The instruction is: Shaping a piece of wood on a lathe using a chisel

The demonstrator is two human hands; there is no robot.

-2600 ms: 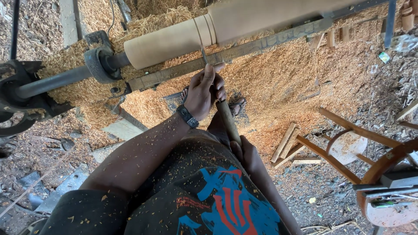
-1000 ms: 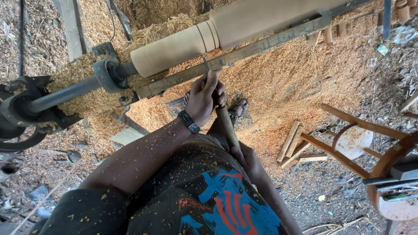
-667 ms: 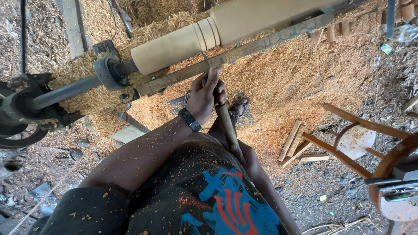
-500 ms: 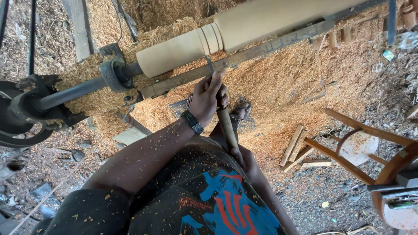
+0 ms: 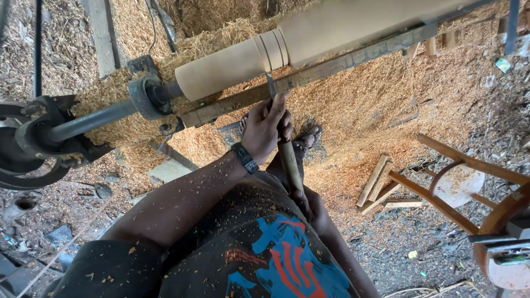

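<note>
Little has shifted: left hand (image 5: pixel 266 128) still grips chisel (image 5: pixel 288 160) at rest (image 5: pixel 331 66); right hand (image 5: pixel 309 205) clasps handle. Grooving spindle (image 5: pixel 309 41); steady pressure needed next.

You are wearing a dark shirt (image 5: pixel 221 248) with a blue and red print on the front, and pale wood chips are clinging all over it. A black watch (image 5: pixel 244 158) is sitting on your left wrist. Your forearms are showing bare below short sleeves. You are wearing sandals (image 5: pixel 307 138).
</note>
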